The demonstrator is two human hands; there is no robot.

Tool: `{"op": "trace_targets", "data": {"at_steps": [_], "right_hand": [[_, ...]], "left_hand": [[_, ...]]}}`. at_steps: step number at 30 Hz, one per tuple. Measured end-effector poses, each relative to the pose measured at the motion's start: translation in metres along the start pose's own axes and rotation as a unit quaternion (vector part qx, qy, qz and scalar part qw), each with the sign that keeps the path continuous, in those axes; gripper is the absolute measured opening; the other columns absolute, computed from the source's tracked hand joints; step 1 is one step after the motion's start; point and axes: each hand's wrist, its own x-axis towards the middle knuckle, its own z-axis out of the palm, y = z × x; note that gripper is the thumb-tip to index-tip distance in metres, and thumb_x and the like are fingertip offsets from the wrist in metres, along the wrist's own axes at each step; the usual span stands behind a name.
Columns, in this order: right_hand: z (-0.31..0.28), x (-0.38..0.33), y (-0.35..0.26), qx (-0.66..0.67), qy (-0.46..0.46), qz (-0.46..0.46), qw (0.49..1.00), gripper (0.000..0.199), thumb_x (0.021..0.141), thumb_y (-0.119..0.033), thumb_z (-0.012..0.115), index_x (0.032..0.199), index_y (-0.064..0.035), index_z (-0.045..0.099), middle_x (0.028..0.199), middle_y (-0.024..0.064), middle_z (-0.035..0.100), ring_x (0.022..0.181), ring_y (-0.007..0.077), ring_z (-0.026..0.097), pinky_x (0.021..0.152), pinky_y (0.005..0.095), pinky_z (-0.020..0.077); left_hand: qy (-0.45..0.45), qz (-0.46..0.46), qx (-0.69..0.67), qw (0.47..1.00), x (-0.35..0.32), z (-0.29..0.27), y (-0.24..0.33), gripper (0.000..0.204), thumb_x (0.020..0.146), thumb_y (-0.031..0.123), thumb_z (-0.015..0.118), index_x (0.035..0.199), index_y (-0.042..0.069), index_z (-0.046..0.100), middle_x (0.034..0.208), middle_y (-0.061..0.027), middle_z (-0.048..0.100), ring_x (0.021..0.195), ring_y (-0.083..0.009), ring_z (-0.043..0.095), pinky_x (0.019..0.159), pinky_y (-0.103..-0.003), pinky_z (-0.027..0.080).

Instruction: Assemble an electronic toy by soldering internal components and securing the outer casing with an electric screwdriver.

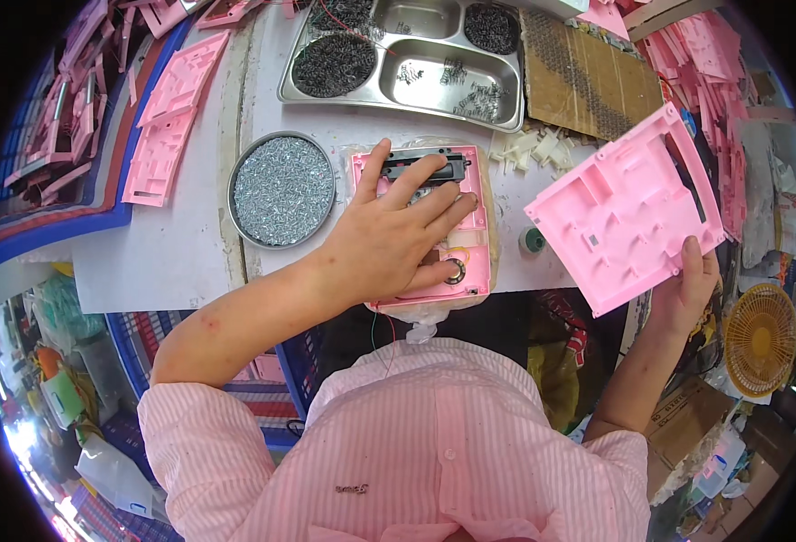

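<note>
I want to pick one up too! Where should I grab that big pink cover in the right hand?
Probably by a bare edge near a corner, as the right hand does: the pink cover is a thin, flat panel, so fingers pinch its rim from the side, clear of the ribbed inside.

round pan of screws (282,190) | steel compartment tray (402,56) of springs | cardboard sheet (588,79) | yellow fan (759,339)

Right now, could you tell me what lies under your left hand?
The left hand presses on an open pink housing; a black part and round speaker show. The middle is covered.
</note>
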Motion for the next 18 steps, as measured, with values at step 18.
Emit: {"op": "trace_targets", "data": {"at_steps": [18], "right_hand": [[0.009,0.002,0.012,-0.005,-0.016,0.001,1.000,0.035,0.095,-0.012,0.069,0.123,0.0078,0.062,0.116,0.0135,0.070,0.103,0.0170,0.067,0.095,0.0322,0.0496]], "left_hand": [[0.006,-0.007,-0.027,1.000,-0.001,0.006,-0.001,0.071,0.082,0.050,0.067,0.145,0.019,0.056,0.133,-0.0039,0.056,0.141,-0.0311,0.038,0.117,-0.064,0.011]]}}
